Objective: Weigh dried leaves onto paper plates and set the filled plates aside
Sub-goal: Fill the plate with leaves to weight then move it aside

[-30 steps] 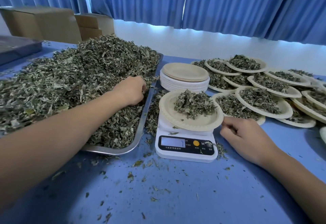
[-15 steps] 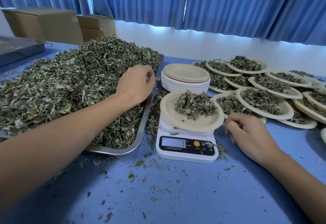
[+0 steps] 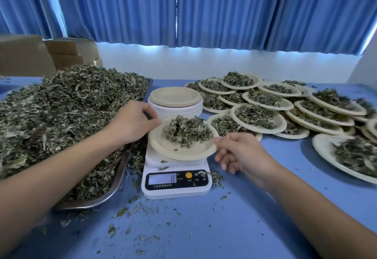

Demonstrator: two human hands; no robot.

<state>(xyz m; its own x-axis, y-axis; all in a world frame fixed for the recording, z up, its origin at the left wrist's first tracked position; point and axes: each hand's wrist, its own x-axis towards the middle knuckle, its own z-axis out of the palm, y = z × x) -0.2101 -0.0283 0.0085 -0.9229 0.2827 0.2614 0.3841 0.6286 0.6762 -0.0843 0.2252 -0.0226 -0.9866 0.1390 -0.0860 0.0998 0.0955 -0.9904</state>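
We are looking down at a blue surface [image 3: 204, 234] with little leaf bits lying near its front edge. A white scale [image 3: 176, 179] is sitting in the middle of the surface. Its little screen is glowing, and we are reading what looks like an 8.

A paper plate [image 3: 183, 148] with a small pile of dried leaves [image 3: 188, 131] is over the scale, tipped a bit. Our left hand [image 3: 132, 123] is touching the plate's left rim, with the fingers curled around the edge. Our right hand [image 3: 240, 151] is pinching the plate's right rim between thumb and first finger, and the other fingers are hanging loose.

On the left side, a metal tray [image 3: 106, 195] is holding a big heap of leaves [image 3: 67, 111]. Just behind the scale, a stack of empty plates [image 3: 175, 101] is waiting. Toward the right edge, many filled plates [image 3: 263, 103] are lying, some over others. At the far left corner, brown boxes [image 3: 67, 52] are standing. Blue curtains [image 3: 204, 7] are hanging behind everything.
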